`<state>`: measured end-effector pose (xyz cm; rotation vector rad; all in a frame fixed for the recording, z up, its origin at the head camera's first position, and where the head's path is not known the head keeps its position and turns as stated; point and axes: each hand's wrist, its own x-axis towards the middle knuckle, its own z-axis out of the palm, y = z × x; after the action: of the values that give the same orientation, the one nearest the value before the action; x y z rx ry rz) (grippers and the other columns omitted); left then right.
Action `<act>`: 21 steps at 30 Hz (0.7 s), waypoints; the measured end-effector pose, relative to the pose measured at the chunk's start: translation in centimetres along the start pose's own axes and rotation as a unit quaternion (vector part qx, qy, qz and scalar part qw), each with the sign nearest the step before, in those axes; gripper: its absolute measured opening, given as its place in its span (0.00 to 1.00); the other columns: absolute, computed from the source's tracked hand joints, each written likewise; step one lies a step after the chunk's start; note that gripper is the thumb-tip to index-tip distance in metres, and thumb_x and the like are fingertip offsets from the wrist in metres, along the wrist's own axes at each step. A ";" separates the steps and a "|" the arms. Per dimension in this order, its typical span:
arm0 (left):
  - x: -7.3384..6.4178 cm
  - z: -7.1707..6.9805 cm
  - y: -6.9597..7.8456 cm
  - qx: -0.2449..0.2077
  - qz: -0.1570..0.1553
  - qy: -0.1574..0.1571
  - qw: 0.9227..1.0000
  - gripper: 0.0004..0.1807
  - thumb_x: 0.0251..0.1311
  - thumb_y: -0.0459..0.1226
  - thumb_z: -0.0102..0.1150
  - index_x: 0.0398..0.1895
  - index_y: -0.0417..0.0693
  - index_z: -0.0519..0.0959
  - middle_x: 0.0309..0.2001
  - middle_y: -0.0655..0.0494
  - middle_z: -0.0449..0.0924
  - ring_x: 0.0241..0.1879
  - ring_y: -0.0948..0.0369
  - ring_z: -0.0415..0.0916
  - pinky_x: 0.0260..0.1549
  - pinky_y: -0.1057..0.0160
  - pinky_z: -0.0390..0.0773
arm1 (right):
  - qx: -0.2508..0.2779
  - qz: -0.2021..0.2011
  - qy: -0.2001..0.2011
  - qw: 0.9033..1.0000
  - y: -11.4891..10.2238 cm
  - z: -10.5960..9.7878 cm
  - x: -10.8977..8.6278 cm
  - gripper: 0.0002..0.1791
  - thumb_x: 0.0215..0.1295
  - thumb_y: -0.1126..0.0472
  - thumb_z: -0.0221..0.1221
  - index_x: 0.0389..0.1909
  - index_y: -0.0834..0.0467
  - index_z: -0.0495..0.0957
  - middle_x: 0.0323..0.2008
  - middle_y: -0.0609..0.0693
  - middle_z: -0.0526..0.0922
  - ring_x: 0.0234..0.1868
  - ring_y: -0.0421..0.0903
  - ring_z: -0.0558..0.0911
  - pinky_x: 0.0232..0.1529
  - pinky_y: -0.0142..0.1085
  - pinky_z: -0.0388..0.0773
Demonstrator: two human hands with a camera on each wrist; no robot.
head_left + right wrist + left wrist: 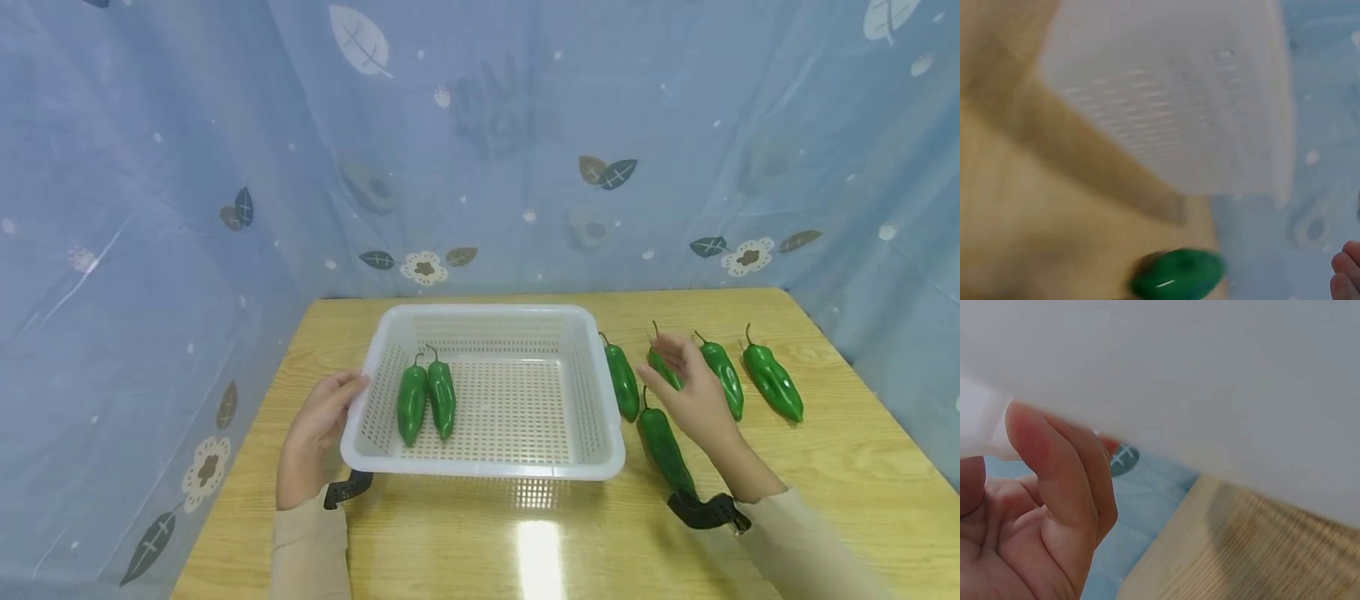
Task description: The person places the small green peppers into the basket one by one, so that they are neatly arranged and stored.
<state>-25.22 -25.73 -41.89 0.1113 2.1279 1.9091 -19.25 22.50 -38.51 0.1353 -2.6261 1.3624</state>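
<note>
Basket (483,468) of white plastic occupies the middle of a wooden surface (420,542), two green peppers (412,406) lying toward nine o'clock inside. Fingers of a left hand (320,417) grasp its nine o'clock edge; off its three o'clock side, a right hand (701,396) hovers, fingers released, among five loose peppers (774,383).

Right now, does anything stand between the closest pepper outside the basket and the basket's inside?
Yes, the right wall of the basket stands between that pepper and the inside. Nothing else visible is in the way.
</note>
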 end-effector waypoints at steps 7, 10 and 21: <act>-0.1 -0.2 0.1 -0.006 -0.001 0.001 1.000 0.28 0.72 0.42 0.44 0.63 0.26 0.61 0.48 0.42 0.80 0.42 0.57 0.83 0.41 0.55 0.83 | 0.020 0.062 -0.013 0.998 3.4 1.1 -3.7 0.38 0.69 0.52 0.54 0.69 0.69 0.50 0.67 0.69 0.59 0.68 0.68 0.59 0.63 0.60 0.59; -0.1 -0.2 0.1 -0.005 0.000 0.001 1.000 0.28 0.72 0.43 0.44 0.63 0.27 0.61 0.46 0.45 0.81 0.41 0.58 0.83 0.40 0.57 0.83 | 0.020 0.082 -0.011 0.996 4.3 1.4 -4.7 0.38 0.69 0.51 0.54 0.69 0.69 0.50 0.67 0.70 0.58 0.68 0.68 0.59 0.63 0.61 0.58; -0.1 -0.2 0.1 -0.004 -0.005 0.005 1.000 0.28 0.72 0.43 0.45 0.62 0.27 0.62 0.42 0.55 0.82 0.39 0.61 0.83 0.38 0.60 0.83 | -0.012 0.116 -0.023 0.993 6.5 2.3 -6.2 0.40 0.69 0.48 0.54 0.69 0.69 0.50 0.67 0.71 0.57 0.66 0.69 0.60 0.62 0.59 0.62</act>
<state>-25.18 -25.93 -41.72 0.0889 2.1221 1.9159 -14.46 24.34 -46.28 -0.1478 -2.7657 1.4107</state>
